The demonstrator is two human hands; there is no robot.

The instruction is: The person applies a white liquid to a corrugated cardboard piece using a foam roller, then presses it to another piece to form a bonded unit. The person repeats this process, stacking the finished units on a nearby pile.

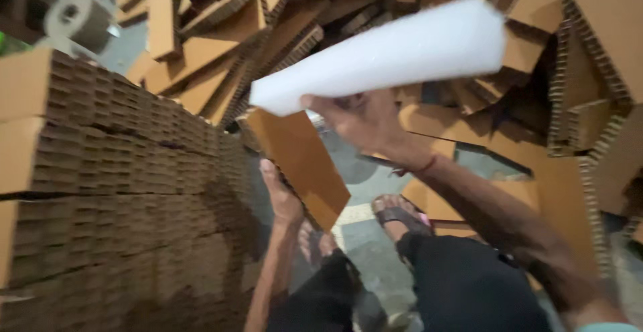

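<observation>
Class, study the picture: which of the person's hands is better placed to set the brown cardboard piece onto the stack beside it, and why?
Probably the left hand: it grips the brown cardboard piece right beside the stack. The right hand is raised, occupied with a white sheet.

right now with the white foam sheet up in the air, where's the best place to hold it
The white foam sheet is long, pale and curved along its length. The right hand pinches its lower long edge near the middle from below. That probably suits it: a mid-length grip balances both ends. The left hand is on the brown cardboard piece.
</observation>
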